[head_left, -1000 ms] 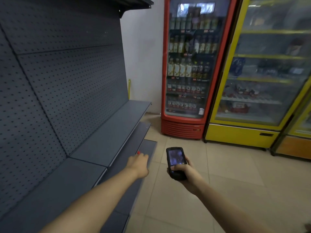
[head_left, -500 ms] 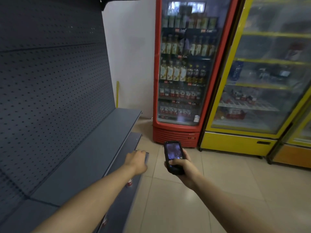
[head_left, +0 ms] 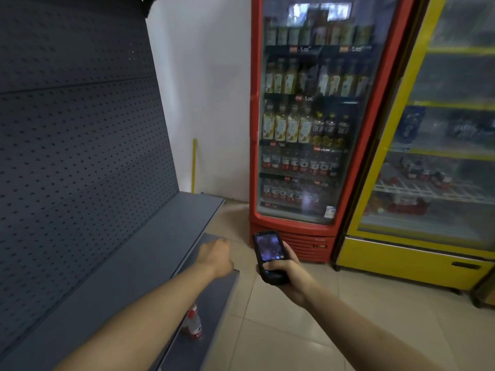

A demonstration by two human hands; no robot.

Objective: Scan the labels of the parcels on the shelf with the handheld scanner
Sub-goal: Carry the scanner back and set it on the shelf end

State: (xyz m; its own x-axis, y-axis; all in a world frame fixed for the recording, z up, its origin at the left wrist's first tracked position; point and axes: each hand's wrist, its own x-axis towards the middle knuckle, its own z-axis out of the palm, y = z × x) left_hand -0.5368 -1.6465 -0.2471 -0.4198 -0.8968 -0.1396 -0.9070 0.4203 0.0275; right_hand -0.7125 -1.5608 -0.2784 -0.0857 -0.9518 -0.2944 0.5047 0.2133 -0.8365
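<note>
Gripping the black handheld scanner (head_left: 268, 257) in the right hand (head_left: 288, 274), left hand (head_left: 215, 257) apparently loosely curled and empty, aim squarely once parcels appear on the grey metal shelf (head_left: 139, 253).

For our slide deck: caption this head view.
Right hand holds the scanner; left hand reaches over a grey shelf.

A small bottle (head_left: 194, 324) is standing on the lower shelf (head_left: 214, 298) under the left forearm — the one obstacle there; the wider shelf (head_left: 150, 253) above is lying bare along the pegboard (head_left: 80, 156).
</note>
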